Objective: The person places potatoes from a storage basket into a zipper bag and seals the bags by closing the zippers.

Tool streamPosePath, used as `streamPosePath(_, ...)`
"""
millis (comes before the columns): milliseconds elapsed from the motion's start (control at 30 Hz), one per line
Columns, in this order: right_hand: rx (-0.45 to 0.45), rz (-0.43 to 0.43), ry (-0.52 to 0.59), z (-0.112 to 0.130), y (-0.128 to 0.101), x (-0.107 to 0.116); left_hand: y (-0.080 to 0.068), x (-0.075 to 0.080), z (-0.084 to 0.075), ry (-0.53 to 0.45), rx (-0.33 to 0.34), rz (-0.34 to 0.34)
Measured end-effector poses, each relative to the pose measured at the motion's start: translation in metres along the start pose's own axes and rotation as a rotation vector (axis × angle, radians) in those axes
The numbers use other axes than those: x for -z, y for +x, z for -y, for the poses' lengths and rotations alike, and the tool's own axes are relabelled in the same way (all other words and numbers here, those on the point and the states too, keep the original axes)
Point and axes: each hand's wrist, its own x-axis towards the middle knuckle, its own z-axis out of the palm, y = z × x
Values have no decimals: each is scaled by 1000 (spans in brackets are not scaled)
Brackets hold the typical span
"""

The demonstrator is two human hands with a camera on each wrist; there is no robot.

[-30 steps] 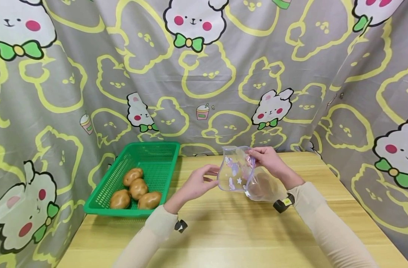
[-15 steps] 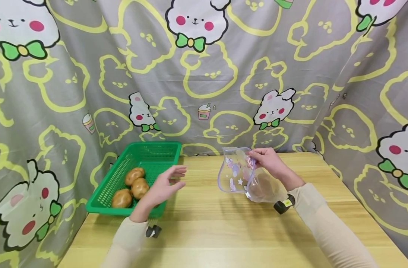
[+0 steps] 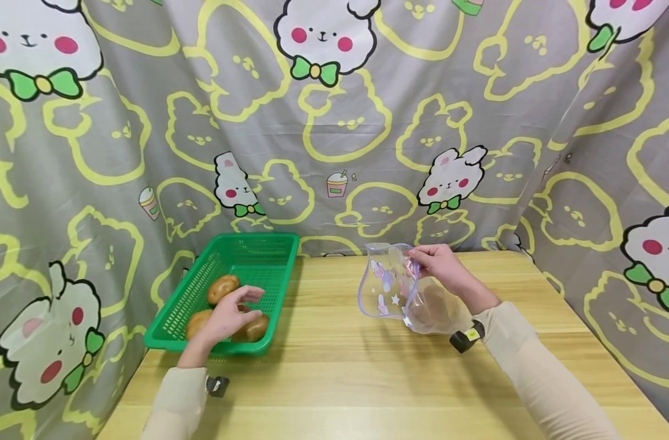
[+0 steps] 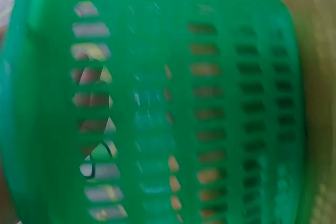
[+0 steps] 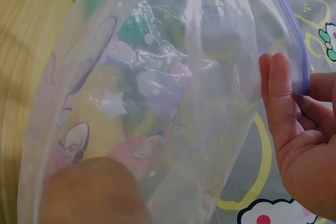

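**Left grip point(image 3: 230, 316) over the basket point(image 3: 259, 246), right grip point(image 3: 444, 267) on the bag point(image 3: 386, 287)**

A person has both arms out over a wooden table point(image 3: 339, 379). The left grip is loose, with its fingers a little bent. It is over the near part of the green basket, right by the brown potatoes point(image 3: 223, 287) (they look smooth and shiny). I can see at least three of them in there, but the left grip covers part of the pile. I cannot tell if the fingers touch one. The left wrist view is blurry and mostly shows the basket's side, full of little holes.

The right grip pinches the purple edge of the bag between thumb and fingers. The bag is on the right part of the table, well apart from the basket. It is see-through, with a white star and pink and purple pictures on it. One potato point(image 5: 97, 192) sits low inside the bag. I cannot tell if the bottom of the bag touches the table.

Behind it all hangs a gray cloth point(image 3: 347, 137) with bunnies and yellow lines.
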Motion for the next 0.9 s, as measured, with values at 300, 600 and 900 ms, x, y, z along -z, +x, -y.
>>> streamPosePath(300, -17, 25, -2, 0, 0, 0, -2, 13, 34, 63, 21, 159)
streamPosePath(600, -15, 28, 1, -1, -1, 1, 4, 16, 42, 161, -33, 302)
streamPosePath(900, -16, 20, -1, -2, -2, 2, 7, 16, 45, 185, -44, 369)
